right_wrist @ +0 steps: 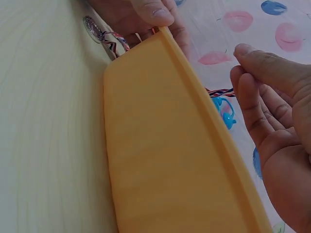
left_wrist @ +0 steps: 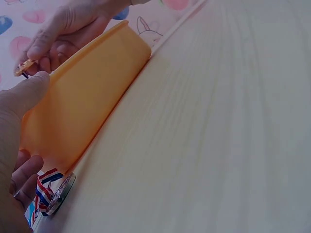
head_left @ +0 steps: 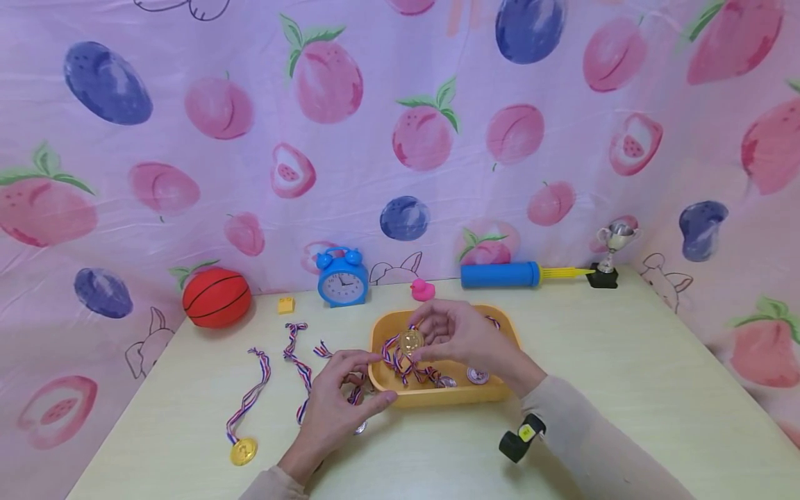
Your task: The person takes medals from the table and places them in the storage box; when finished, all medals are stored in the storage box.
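Over the left part of a yellow-orange basket (head_left: 450,398), my right hand (head_left: 465,340) pinches a gold medal (head_left: 410,342) by its edge, its striped ribbon among others in the basket. My left hand (head_left: 340,399) is at the basket's left end, thumb and fingers spread around the corner; in the left wrist view its thumb (left_wrist: 34,92) lies at the rim of the basket (left_wrist: 92,87). Silver medals (head_left: 478,376) lie inside the basket. Beside the left hand, a silver medal (left_wrist: 62,194) with a striped ribbon rests on the table outside the basket.
To the left lie a gold medal (head_left: 244,451) on its ribbon and another ribbon (head_left: 300,368). Along the back stand a red ball (head_left: 217,298), yellow block (head_left: 285,305), blue clock (head_left: 343,281), pink duck (head_left: 423,289), blue pump (head_left: 500,275) and silver trophy (head_left: 615,239).
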The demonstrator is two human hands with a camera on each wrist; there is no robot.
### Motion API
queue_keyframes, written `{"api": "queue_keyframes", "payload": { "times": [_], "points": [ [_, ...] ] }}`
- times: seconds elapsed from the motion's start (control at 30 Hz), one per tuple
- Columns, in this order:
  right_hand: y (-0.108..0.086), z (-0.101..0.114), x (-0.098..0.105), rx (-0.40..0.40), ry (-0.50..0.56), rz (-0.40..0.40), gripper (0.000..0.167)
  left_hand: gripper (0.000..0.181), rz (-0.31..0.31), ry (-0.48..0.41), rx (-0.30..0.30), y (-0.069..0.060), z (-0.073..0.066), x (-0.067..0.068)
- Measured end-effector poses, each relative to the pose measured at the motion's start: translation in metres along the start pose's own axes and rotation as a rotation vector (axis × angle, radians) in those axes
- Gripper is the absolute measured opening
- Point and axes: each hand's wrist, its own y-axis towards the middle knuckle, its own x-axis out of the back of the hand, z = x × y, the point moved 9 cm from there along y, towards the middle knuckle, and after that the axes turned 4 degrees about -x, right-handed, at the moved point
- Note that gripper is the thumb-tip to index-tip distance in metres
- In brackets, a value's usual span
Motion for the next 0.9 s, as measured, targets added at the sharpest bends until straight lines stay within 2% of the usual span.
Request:
{"api": "queue_keyframes", "payload": {
  "times": [0.27,0.57,0.9],
  "points": [
    [0.002,-0.011,-0.008,-0.039,-0.043,0.053,0.042,0.061,0.003,-0.006,-0.002,0.000,0.000,-0.001],
    [0.001,-0.017,-0.011,-0.048,-0.159,0.046,0.039,0.060,0.002,-0.013,0.006,0.001,-0.001,0.000],
    [0.000,-0.020,-0.012,-0.034,-0.187,0.034,0.036,0.061,0.000,-0.004,0.009,0.000,0.001,0.000]
  ]
}}
